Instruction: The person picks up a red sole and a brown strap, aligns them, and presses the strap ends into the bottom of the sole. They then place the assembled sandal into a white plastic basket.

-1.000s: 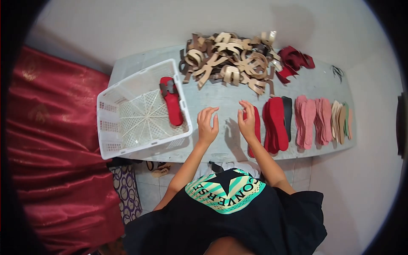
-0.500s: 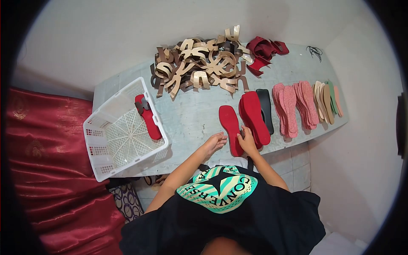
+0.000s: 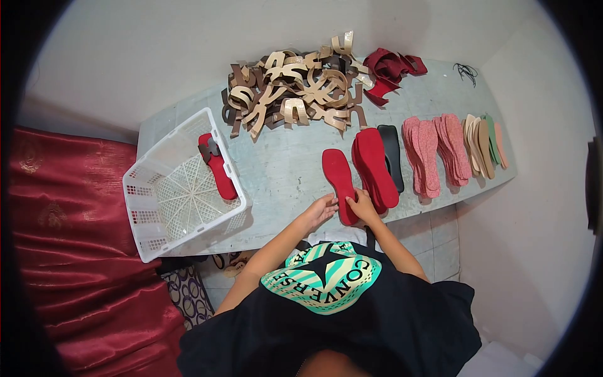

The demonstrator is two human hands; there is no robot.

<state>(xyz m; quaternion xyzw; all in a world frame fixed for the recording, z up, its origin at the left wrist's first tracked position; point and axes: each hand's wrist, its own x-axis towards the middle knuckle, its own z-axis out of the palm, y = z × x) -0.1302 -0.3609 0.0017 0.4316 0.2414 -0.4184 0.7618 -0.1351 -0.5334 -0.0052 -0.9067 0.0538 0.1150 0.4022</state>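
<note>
A single red shoe sole [image 3: 339,173] lies near the table's front edge, between my two hands. My right hand [image 3: 362,206] grips its right edge, thumb on top and the other fingers partly hidden. On the opposite edge, my left hand [image 3: 321,209] has its curled fingertips against the sole. Just to the right is a stack of red soles [image 3: 375,168], partly overlapping a black sole [image 3: 391,154].
A white plastic basket [image 3: 245,213] at the left contains a red sole with a brown strap [image 3: 217,166]. Beige and brown straps [image 3: 295,94] are heaped at the back, beside dark red pieces [image 3: 389,72]. Pink soles [image 3: 421,157] and thinner coloured soles [image 3: 480,147] line the right side.
My left hand has come right to the red sole's edge. My right thumb has moved onto the sole's top. The view has shifted slightly.
</note>
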